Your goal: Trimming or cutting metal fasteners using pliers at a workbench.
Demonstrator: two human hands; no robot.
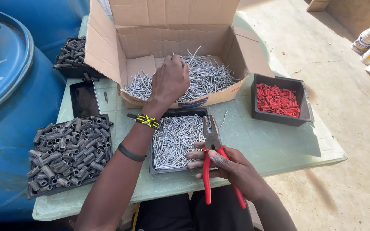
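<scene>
Over the tray of nails (174, 141), my right hand (232, 167) closes around red-handled pliers (213, 154), long axis running away from me, nose pointing toward the cardboard box (150, 38). My left hand (170, 81) reaches into its loose nails (210, 77), fingers curled; their grip is hidden.

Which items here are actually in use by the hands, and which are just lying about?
In use:
left hand reaching into the cardboard box of loose metal pins
right hand gripping red-handled pliers
black tray of pins beneath the pliers

Lying about:
tray of red pieces
two trays of grey tubes
phone
blue drum
</scene>
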